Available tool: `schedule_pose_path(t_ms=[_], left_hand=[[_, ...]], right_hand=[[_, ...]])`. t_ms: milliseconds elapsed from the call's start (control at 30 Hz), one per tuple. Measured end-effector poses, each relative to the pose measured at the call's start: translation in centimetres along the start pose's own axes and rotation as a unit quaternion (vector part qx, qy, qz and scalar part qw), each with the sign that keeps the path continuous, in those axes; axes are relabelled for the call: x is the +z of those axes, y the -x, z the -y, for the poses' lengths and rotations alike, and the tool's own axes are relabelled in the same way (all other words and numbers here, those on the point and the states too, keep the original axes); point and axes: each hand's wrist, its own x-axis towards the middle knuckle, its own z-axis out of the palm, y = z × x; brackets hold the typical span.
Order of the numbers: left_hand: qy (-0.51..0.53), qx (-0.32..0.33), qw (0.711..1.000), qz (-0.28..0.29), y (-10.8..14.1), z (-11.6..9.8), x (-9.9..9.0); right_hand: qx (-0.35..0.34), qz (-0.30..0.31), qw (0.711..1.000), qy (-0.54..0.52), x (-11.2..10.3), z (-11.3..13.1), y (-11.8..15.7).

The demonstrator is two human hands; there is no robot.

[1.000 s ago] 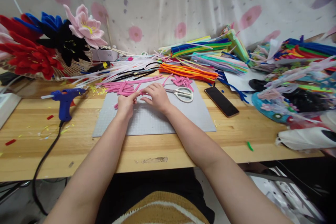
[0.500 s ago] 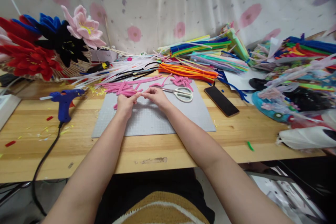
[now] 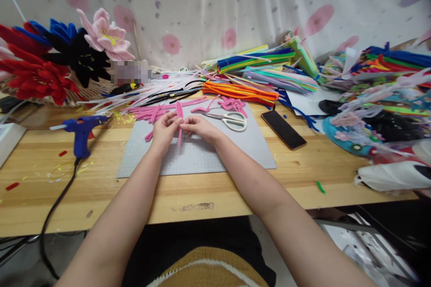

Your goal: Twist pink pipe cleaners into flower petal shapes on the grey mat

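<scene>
My left hand and my right hand meet over the grey cutting mat. Between them is a pink pipe cleaner, folded into a narrow loop at its far end, with a thin tail pointing toward me. Fingers of both hands pinch it around the middle. Just beyond the left hand lies a pile of pink pipe cleaners. Scissors with pale handles rest on the mat to the right of my right hand, near more bent pink pieces.
Left on the wooden table stand a blue glue gun with its cord and fuzzy flowers. Orange pipe cleaners and other coloured bundles line the back. A phone lies right of the mat, with bagged materials farther right.
The pink pipe cleaner, mostly hidden between my fingers before, now stands out lengthwise with its loop away from me. My left fingers have spread a little around it.
</scene>
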Motion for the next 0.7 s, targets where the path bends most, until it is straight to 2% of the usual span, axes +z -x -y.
schedule_pose_path(t_ms=[167,267,333,500,700], left_hand=[[0.003,-0.014,1.0,-0.017,0.3,-0.4,0.1],[-0.006,-0.039,0.999,0.033,0.7,-0.8,0.0],[-0.009,-0.065,0.994,0.083,1.0,-0.9,-0.1],[-0.034,-0.117,0.98,0.158,1.2,-0.3,-0.3],[0.018,-0.143,0.972,0.188,1.6,-0.6,0.1]], right_hand=[[0.017,-0.018,0.999,0.022,-0.3,0.3,0.0],[0.004,-0.065,0.998,0.027,-0.7,0.5,0.1],[-0.002,-0.069,0.998,0.013,-0.8,0.5,0.1],[-0.005,-0.107,0.991,-0.082,-0.7,0.5,-0.2],[-0.008,-0.069,0.99,-0.125,-0.5,0.7,-0.1]])
